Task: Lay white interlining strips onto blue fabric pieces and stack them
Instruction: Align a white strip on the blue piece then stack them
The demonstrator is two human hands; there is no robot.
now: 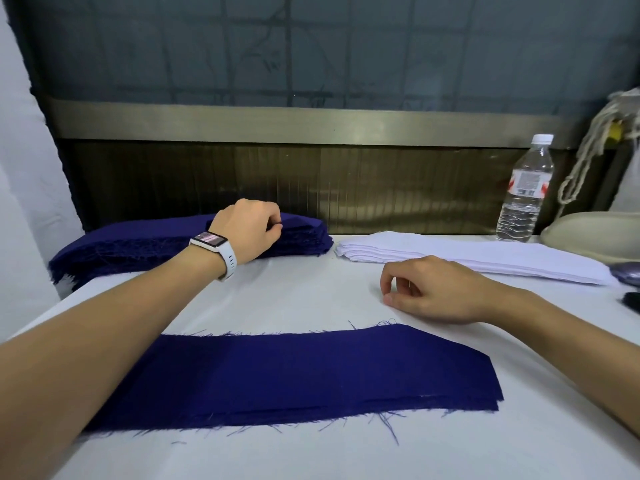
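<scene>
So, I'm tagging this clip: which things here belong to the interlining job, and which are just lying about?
Job: blue fabric pile, which the left hand pinches; white interlining stack; blue piece laid in front; right hand resting on the table.
Lying about: water bottle; rope bundle; beige object at right.

Deep navy blue fabric piece (pixel 294 372) with frayed threads lies low in the frame on a white tabletop (pixel 311 299); a navy stack (pixel 145 244) sits upper left, white interlining strips (pixel 478 254) upper right, beside a clear bottle (pixel 524 195) with a red-and-white label and white cap
</scene>
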